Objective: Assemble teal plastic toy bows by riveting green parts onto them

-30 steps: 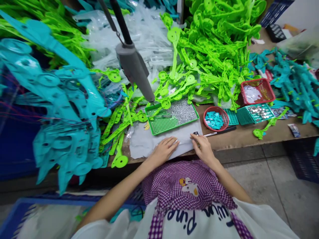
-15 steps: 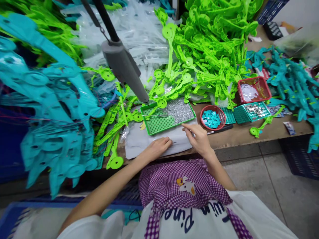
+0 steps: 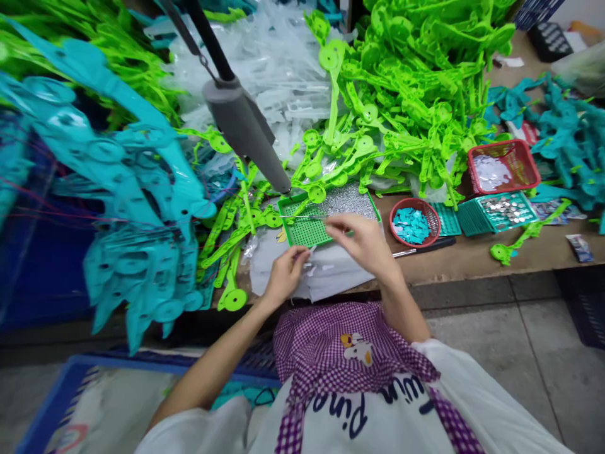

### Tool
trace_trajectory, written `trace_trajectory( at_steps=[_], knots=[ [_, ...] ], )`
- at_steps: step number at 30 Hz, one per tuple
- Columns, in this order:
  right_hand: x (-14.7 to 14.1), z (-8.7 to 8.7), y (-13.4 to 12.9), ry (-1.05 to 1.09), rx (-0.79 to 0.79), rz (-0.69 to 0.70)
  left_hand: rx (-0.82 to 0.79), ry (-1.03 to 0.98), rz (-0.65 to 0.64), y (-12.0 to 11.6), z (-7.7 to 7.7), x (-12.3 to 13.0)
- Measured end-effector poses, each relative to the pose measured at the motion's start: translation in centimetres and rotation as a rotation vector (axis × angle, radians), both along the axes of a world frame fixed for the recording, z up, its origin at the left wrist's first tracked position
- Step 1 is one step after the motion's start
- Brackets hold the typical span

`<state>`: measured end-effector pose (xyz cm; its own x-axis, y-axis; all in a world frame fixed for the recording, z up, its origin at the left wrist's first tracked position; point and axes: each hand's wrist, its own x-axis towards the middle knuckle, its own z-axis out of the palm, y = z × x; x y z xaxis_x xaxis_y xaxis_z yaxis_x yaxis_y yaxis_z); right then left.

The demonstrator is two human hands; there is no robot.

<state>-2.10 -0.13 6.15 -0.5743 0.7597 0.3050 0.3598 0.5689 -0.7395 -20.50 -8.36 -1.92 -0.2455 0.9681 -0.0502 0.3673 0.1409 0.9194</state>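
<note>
My left hand point(image 3: 286, 273) pinches a small whitish piece point(image 3: 312, 248) above the grey cloth point(image 3: 269, 271). A few similar small white pieces point(image 3: 311, 271) lie on the cloth just past the fingers. My right hand point(image 3: 360, 244) is over the near right side of the green perforated tray point(image 3: 309, 241), its fingers bent together at the end of a thin metal tool point(image 3: 302, 217), perhaps tweezers. The tool lies across the tray. Many tiny silvery metal parts point(image 3: 347, 199) fill the tray's right side, partly hidden by my right hand.
A grey hanging tool point(image 3: 246, 132) points down just behind the tray. Lime-green plastic parts point(image 3: 401, 113) pile up behind; turquoise parts point(image 3: 137, 189) hang at left. At right stand a round red basket point(image 3: 435, 236), a red rectangular basket point(image 3: 532, 180) and a teal tray of metal discs point(image 3: 508, 211).
My left hand has risen from the cloth, with the whitish piece between its fingers. My right hand has moved left and forward over the tray to the metal tool. The view has shifted slightly.
</note>
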Motion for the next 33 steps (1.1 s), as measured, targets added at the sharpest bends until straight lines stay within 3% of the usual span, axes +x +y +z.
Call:
trace_trajectory(
  at_steps=[4,7,12,20,25,29,33],
  knots=[
    [0.1,-6.3,-2.7,-0.434,0.081,0.281,-0.107,-0.408,0.255,-0.7,0.8,-1.0],
    [-0.5,-8.8,-3.0,-0.569,0.201,0.457,-0.119,-0.62,0.368,-1.1,1.0,-1.4],
    [-0.9,-9.4,-2.1,-0.672,0.264,0.495,-0.136,-0.752,0.451,-2.4,1.3,-1.4],
    [-2.3,-8.8,-1.8,-0.536,0.185,0.514,-0.125,-0.853,0.518,-4.0,1.1,-1.8],
    [-3.9,-9.2,-2.2,-0.592,0.238,0.504,-0.13,-0.877,0.535,-4.5,0.5,-2.1],
    [-3.2,-10.6,-2.7,-0.625,0.198,0.505,-0.156,-0.896,0.544,-4.7,0.0,-1.7],
    [-1.6,-11.2,-3.0,-0.569,0.078,0.38,-0.187,-0.898,0.54,-4.9,0.1,-1.1]
  ],
)
